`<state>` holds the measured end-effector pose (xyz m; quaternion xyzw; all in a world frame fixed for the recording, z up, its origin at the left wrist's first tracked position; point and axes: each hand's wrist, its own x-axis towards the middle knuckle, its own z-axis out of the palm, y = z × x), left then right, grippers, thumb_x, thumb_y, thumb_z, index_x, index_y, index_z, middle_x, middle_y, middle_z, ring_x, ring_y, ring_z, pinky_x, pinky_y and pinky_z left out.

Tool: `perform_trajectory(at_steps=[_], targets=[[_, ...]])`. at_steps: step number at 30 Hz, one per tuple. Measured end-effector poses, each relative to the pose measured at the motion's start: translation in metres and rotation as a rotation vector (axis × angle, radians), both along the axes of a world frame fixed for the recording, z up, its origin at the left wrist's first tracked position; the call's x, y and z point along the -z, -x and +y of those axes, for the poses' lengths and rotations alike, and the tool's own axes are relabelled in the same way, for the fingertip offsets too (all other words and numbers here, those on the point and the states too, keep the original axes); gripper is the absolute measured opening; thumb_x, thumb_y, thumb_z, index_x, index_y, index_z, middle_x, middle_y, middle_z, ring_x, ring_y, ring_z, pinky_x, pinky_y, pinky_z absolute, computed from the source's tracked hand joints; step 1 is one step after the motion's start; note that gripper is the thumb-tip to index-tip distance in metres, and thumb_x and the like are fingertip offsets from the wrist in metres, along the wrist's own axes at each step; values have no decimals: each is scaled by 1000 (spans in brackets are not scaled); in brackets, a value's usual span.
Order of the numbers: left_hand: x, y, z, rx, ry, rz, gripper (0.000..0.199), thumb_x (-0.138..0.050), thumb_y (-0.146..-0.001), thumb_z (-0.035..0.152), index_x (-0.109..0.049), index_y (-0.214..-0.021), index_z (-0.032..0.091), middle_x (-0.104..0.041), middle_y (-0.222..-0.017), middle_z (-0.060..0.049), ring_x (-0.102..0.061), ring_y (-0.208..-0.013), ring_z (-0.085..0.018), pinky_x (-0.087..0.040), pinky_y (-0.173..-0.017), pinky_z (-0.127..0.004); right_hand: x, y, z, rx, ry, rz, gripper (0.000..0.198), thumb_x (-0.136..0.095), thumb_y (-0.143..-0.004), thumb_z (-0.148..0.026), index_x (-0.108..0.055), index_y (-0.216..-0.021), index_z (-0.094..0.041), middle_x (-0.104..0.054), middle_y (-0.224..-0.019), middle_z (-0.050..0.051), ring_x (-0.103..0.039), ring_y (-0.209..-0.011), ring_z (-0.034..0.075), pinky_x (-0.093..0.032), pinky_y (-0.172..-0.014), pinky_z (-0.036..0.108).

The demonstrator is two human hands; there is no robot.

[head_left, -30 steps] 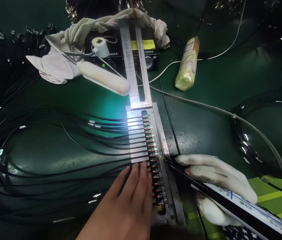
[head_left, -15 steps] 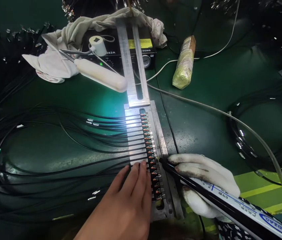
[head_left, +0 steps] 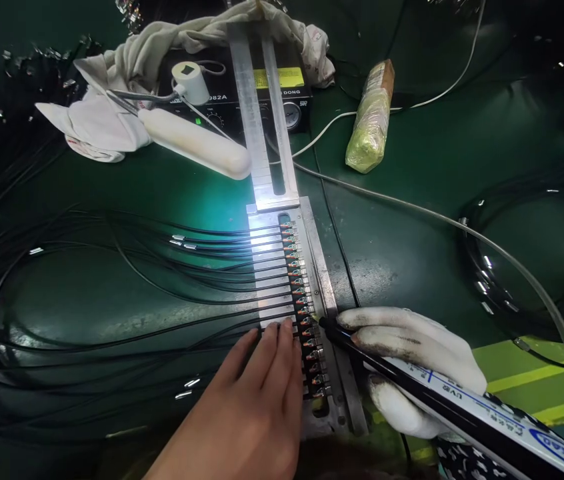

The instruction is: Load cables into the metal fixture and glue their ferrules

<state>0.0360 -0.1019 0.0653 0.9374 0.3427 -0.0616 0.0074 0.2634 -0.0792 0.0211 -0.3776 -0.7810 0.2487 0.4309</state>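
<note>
A metal fixture [head_left: 317, 267] holds a row of black cables [head_left: 212, 291] side by side. Their ends carry small connectors [head_left: 298, 283] with fine orange and green wires. My bare left hand [head_left: 262, 393] lies over the fixture's near part, fingers stretched flat across the cables beside the connectors. In a stained white glove, my right hand [head_left: 412, 360] is closed around a black glue syringe [head_left: 387, 370] with a white and blue label. The syringe's tip is just right of a connector near my left fingertips; whether it touches cannot be made out.
A white lamp [head_left: 197, 143] shines onto the fixture's far end. Behind it stands a black dispenser box [head_left: 232, 117] with a cloth [head_left: 162, 43] draped over it. A wrapped block [head_left: 369, 120] lies at the back right. A clear hose [head_left: 427, 217] curves down the right, near coiled cables [head_left: 477, 280].
The syringe tip has moved very slightly toward the near end of the connector row. My left hand stays on the cables. The view has shifted a little.
</note>
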Motion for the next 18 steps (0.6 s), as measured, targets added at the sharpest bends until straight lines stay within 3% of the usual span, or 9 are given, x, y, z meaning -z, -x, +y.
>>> perform_trajectory(at_steps=[6,18], targets=[[1,0,5,4,8,1,38,-46,-93,31,-64,-123,18,-60,-132,-9,-54,-121,-25,-34,-103,-38,1,0,1,6,-13,1,27,-67,-75,-20,-66,-101,-11,-72,-102,13,-70,-96,24,-61,-82,32],[-3,4,8,18,16,-5,36,-44,-95,30,-63,-124,20,-59,-133,-6,-53,-123,-22,-32,-104,-35,-8,0,0,18,-14,-81,18,-58,-79,-23,-64,-95,-15,-74,-95,10,-73,-87,22,-62,-71,30]])
